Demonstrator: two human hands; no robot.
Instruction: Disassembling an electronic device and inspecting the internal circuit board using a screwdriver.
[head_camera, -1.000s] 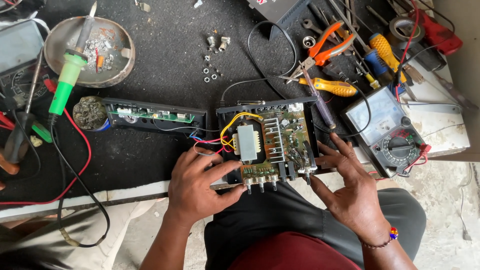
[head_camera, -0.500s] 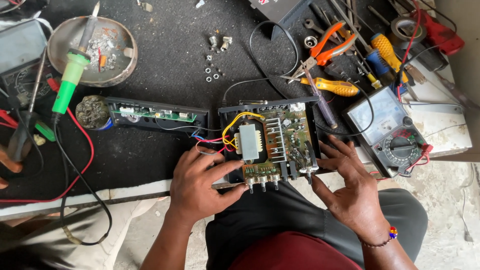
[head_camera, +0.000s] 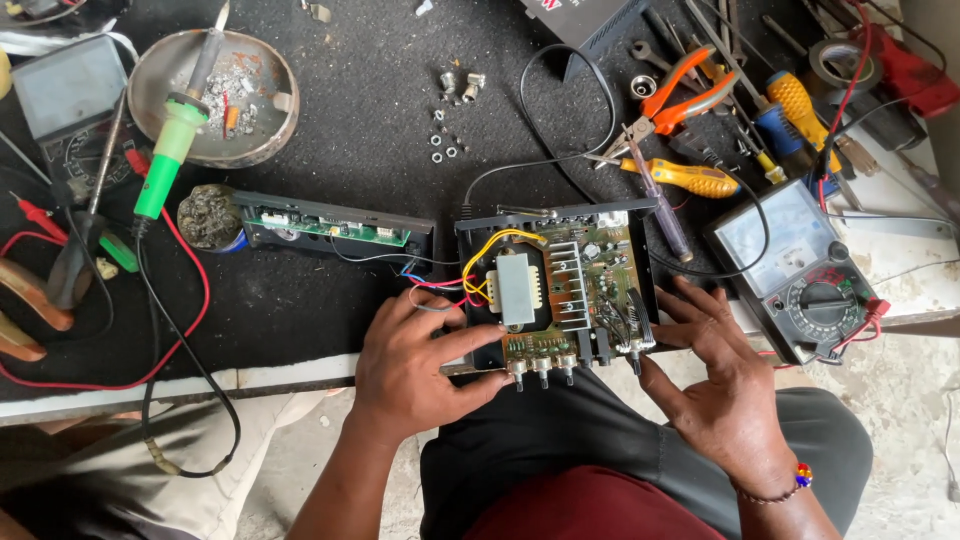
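- An open amplifier chassis (head_camera: 560, 285) sits at the near edge of the worktop (head_camera: 330, 210), its row of knob shafts hanging over that edge toward the person.
- The left hand (head_camera: 415, 375) lies against the chassis's near left corner, fingers spread and loosely curled, thumb stretched along the front by the knob shafts; it closes on nothing, only pressing the case.
- The right hand (head_camera: 715, 385) lies at the near right corner, fingers splayed open and flat, fingertips touching the right side of the chassis; it holds nothing.
- Inside the chassis, a grey transformer (head_camera: 515, 288) stands left of a finned heat sink (head_camera: 567, 285), with yellow and red wires looping over them.
- Just right of the right hand lies an analogue multimeter (head_camera: 800, 265), near the worktop's right edge.
- Left of the chassis, joined by thin wires, lies a black front panel (head_camera: 335, 227) with a green board.
- Farther back lie a yellow-handled screwdriver (head_camera: 680, 177) and orange pliers (head_camera: 675, 95), with loose nuts (head_camera: 445, 140) toward the middle.
- At the far left corner a green-handled soldering iron (head_camera: 180, 130) rests across a round metal dish (head_camera: 215, 100).
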